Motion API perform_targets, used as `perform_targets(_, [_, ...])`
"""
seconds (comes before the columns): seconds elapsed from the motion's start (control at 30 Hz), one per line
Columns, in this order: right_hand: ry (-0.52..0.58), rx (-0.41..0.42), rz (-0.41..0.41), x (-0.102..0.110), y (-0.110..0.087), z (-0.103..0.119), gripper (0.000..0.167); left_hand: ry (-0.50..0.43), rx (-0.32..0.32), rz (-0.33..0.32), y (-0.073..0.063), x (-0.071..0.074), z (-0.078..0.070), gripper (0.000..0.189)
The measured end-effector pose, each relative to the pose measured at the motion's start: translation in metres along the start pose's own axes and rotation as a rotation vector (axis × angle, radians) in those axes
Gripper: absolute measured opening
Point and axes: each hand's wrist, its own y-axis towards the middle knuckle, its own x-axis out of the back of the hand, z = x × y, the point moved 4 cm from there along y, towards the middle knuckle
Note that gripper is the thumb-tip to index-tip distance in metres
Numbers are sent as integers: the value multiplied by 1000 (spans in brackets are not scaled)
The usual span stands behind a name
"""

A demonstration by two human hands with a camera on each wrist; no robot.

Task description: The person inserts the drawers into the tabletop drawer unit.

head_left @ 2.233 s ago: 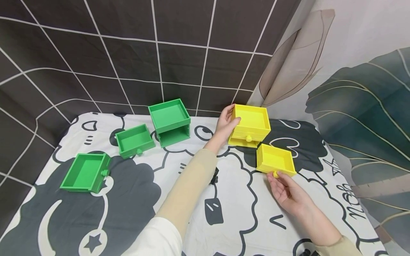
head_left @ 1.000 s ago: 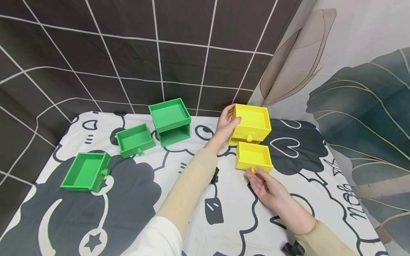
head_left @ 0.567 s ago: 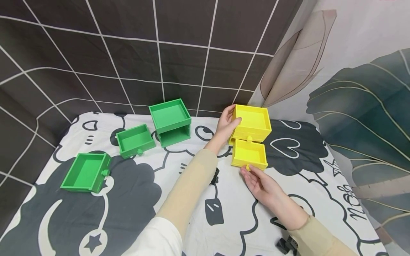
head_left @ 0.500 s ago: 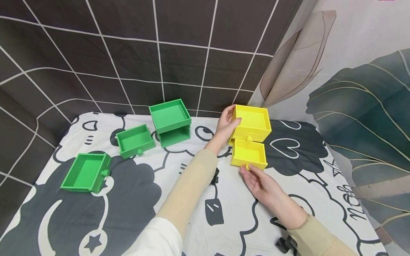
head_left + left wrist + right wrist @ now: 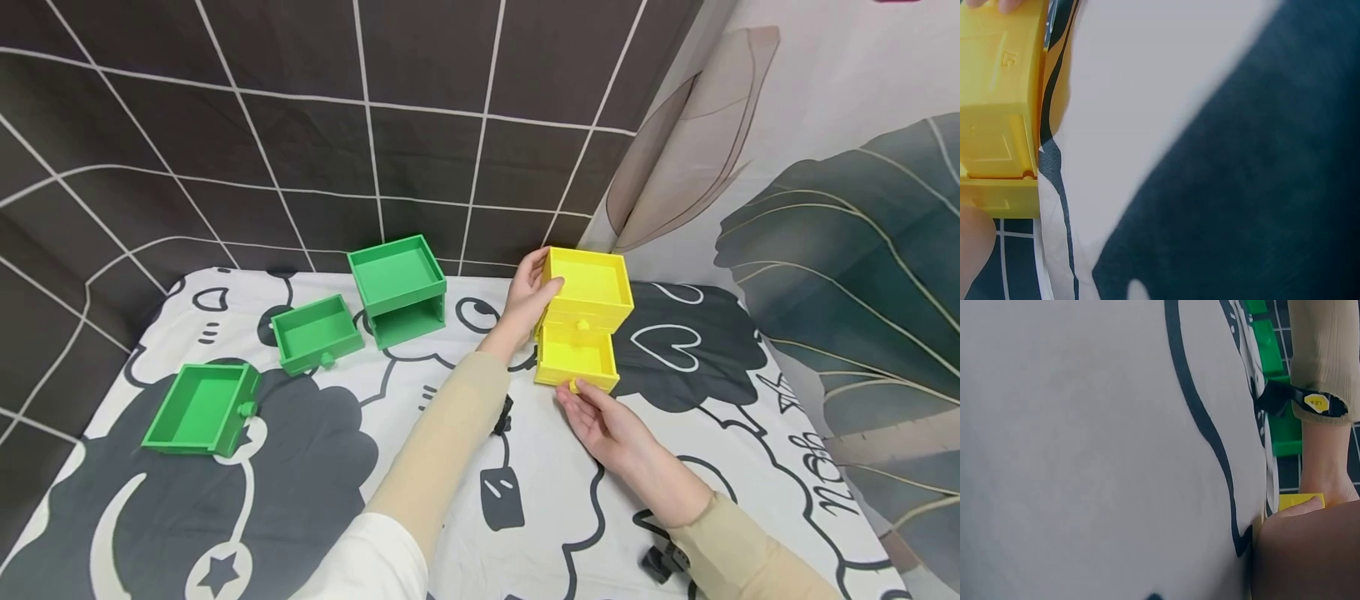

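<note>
In the head view my left hand grips the left side of a small yellow drawer cabinet, thumb over its top edge and fingers behind. That cabinet also fills the left edge of the left wrist view. Its upper drawer is in place, with its knob at the front. My right hand pinches the knob of a yellow drawer at the lower opening. The drawer's back end lies under the upper drawer's front, while most of it sticks out. In the right wrist view, part of the yellow drawer shows.
A green cabinet with an open lower slot stands left of the yellow one. Two green drawers lie further left, apart from it. Beneath everything is a patterned black-and-white cloth; a dark gridded cloth rises behind.
My right hand has brought the yellow drawer left from beside the cabinet to its lower opening, then pushed it partly inside. My left hand has stayed on the cabinet.
</note>
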Motion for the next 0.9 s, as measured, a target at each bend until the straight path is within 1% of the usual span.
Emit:
perform_targets(0.17, [-25, 10, 16, -1, 3, 3, 29, -1, -5, 2, 1, 0, 2, 62])
perform_targets(0.37, [-32, 4, 8, -1, 6, 7, 28, -13, -7, 6, 1, 0, 3, 62])
perform_targets(0.57, [-45, 10, 18, -2, 9, 12, 30, -30, -12, -1, 0, -1, 2, 61])
perform_targets(0.73, [-46, 7, 17, -4, 12, 14, 32, -20, -15, 0, 2, -1, 2, 61])
perform_targets(0.9, [-48, 5, 1, -7, 14, 16, 31, -8, -8, 5, 3, 0, 3, 61])
